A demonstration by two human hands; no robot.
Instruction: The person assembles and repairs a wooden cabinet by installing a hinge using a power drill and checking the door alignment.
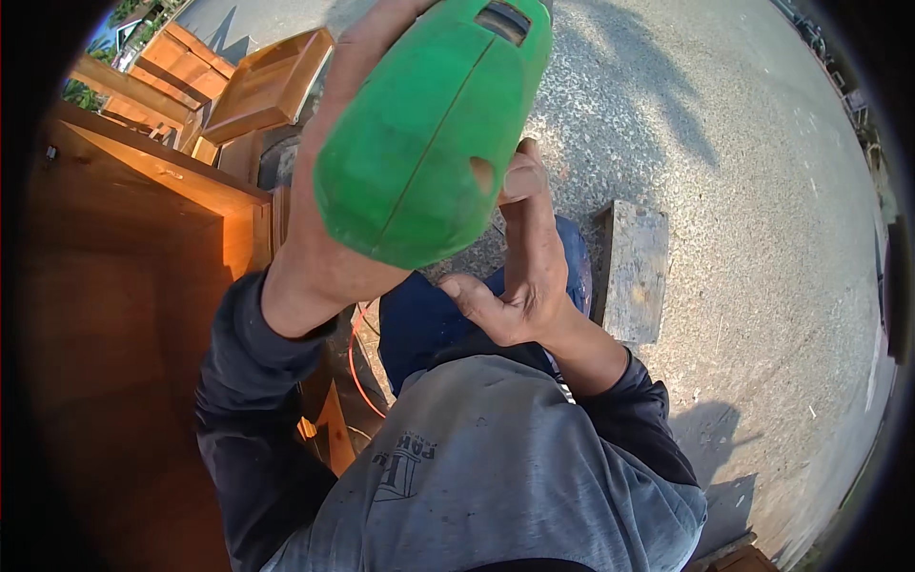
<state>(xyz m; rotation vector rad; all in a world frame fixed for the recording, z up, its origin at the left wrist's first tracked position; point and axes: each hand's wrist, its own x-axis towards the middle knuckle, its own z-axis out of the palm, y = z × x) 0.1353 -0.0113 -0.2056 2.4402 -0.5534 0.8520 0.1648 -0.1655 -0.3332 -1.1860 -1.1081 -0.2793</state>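
I see the wooden cabinet (105, 238) at left; apart from it, the green tool (429, 143) is gripped by the left hand (310, 238). The right hand (529, 276), thumb spread, sits by its lower-right edge. I'd judge the work unfinished; how much remains, I can't tell.

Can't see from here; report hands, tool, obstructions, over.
Left hand gripping green tool. Right hand open beside it, contact unclear. Wooden cabinet close at left.
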